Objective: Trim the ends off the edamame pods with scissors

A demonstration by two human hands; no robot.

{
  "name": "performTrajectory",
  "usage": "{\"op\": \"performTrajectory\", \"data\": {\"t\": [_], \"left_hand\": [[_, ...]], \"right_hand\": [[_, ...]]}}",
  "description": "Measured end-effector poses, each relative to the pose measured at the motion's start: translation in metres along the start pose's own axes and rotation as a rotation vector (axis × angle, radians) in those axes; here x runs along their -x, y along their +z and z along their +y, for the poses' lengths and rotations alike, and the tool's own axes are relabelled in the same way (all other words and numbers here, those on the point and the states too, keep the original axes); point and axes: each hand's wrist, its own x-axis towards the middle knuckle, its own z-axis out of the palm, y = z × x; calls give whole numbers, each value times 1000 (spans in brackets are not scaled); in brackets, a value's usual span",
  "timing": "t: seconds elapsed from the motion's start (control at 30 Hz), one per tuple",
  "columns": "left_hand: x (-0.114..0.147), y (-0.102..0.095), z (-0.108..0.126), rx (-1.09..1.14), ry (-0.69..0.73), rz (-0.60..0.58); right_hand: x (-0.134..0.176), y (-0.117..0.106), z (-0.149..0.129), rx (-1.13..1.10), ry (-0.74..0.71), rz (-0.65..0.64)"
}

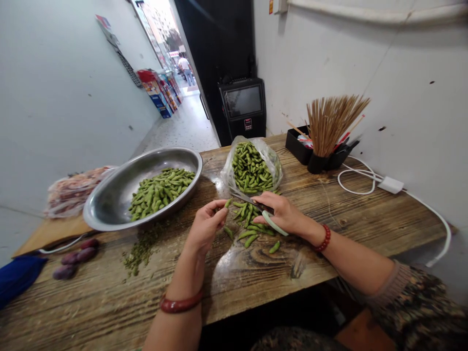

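Note:
Between the thumb and fingers of my left hand [206,222] is a green edamame pod [228,203], its tip pointing up. My right hand [281,212] grips a pair of scissors [269,219] with a pale green handle; their blades point left toward that pod. Loose edamame pods [252,229] lie on the wood below and between both hands. Just beyond, a clear plastic bag [277,170] lies open, full of pods. To the left, a wide steel basin [106,202] holds a heap of pods. Small green trimmings [141,251] are scattered in front of the basin.
Several purple plums or similar fruits [76,258] sit at left, near a blue cloth [22,278]. Behind the basin is a bag of pinkish food [75,192] on a board. At back right stand bundled wooden skewers [329,126] in a black holder, beside a white cable [365,171].

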Motion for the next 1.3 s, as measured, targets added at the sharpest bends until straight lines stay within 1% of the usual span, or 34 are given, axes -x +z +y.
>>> {"op": "performTrajectory", "data": {"t": [0.1, 0.23, 0.37, 0.47, 0.67, 0.73, 0.9, 0.97, 1.1, 1.3], "left_hand": [[3, 4, 3, 95, -22, -27], [6, 8, 4, 131, -12, -63], [7, 12, 2, 37, 35, -100], [7, 15, 0, -47, 65, -116], [8, 16, 0, -99, 89, -113], [7, 16, 0, -115, 104, -97], [6, 15, 1, -188, 191, -47], [5, 15, 2, -197, 180, -44], [7, 15, 3, -117, 117, -45], [8, 14, 7, 152, -6, -63]], "right_hand": [[0, 0, 0, 14, 20, -25], [1, 0, -2, 24, 7, -57], [1, 1, -3, 22, -48, -58], [1, 3, -4, 10, -62, -50], [0, 2, -6, -8, -55, -51], [0, 1, -6, -11, -51, -54], [-1, 1, -5, -7, -68, -74], [-1, 1, -5, -1, -58, -76], [-1, 2, -4, 2, -42, -63], [-1, 1, -2, -6, -6, -11]]}}
